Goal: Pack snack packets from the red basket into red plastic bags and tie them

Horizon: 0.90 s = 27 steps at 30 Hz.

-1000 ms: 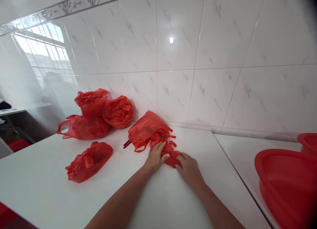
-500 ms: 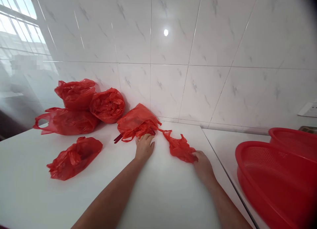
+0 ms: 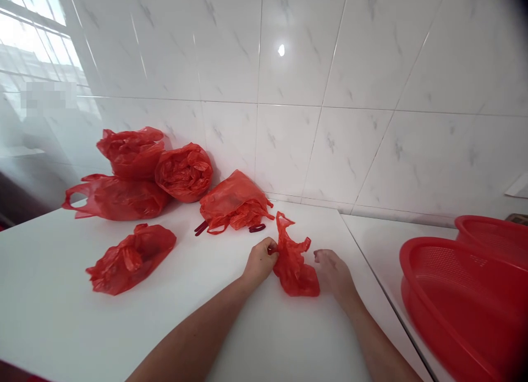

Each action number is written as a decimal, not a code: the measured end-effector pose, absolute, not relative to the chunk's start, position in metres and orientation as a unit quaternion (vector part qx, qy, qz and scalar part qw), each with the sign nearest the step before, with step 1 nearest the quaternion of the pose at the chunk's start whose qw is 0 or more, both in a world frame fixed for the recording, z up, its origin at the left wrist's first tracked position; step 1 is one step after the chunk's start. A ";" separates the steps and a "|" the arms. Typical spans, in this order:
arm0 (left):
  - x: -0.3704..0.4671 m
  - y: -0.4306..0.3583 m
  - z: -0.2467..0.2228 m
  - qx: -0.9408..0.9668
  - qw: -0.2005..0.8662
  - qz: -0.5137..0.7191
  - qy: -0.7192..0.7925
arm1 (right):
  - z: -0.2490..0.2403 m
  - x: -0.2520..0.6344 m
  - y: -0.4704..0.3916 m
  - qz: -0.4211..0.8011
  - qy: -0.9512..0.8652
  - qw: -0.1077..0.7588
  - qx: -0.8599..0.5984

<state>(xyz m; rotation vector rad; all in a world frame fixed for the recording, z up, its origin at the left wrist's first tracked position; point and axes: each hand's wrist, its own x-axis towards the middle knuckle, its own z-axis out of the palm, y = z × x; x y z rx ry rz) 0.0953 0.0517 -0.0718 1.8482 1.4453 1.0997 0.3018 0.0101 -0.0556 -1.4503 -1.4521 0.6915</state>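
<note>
A small crumpled red plastic bag (image 3: 295,269) lies on the white tabletop between my hands, its handles toward the wall. My left hand (image 3: 262,258) pinches the bag's left edge with thumb and fingers. To the right of the bag, my right hand (image 3: 335,269) is apart from it, slightly blurred, with fingers stretched out and nothing in them. Behind my left hand rests a fuller red plastic bag (image 3: 237,197) with loose handles. Dark red strips stick out by it, one a small loop (image 3: 257,228) at its right side.
Stuffed red bags (image 3: 185,173) are piled against the tiled wall (image 3: 289,145) at the left. Another red bag (image 3: 132,258) lies nearer on the white table (image 3: 49,288). Red plastic baskets (image 3: 429,250) stand at the right, past a seam in the tabletop.
My left hand has left the fuller bag and taken hold of the small bag's edge. My right hand has let go of the small bag, which has shifted nearer and left.
</note>
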 end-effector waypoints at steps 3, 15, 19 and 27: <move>0.106 0.043 -0.071 0.680 0.293 0.438 0.510 | -0.053 0.298 0.009 0.278 -0.562 0.483 -0.611; 0.089 0.069 -0.078 0.502 0.406 0.621 0.444 | -0.059 0.337 0.024 0.180 -0.455 0.469 -0.735; 0.087 0.064 -0.075 0.517 0.353 0.625 0.466 | -0.055 0.337 0.023 0.199 -0.449 0.480 -0.727; 0.103 0.033 -0.056 0.722 0.223 0.537 0.375 | -0.044 0.316 0.010 0.241 -0.488 0.518 -0.660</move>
